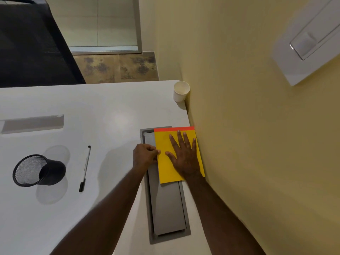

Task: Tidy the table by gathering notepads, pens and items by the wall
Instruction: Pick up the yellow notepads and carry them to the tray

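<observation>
Right hand [184, 155]: flat, fingers spread on the notepad [165, 168], right of centre.
Left hand [145, 155]: fingers pinch its edge.
Risk: notepad could snag on the bench's hatch [167, 208].

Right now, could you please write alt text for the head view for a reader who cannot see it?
A right hand lies flat on a yellow notepad set against the wall, while the left hand pinches its left edge. Farther left on the white table lie a pen and a tipped black mesh cup; a paper cup stands by the wall.
</observation>
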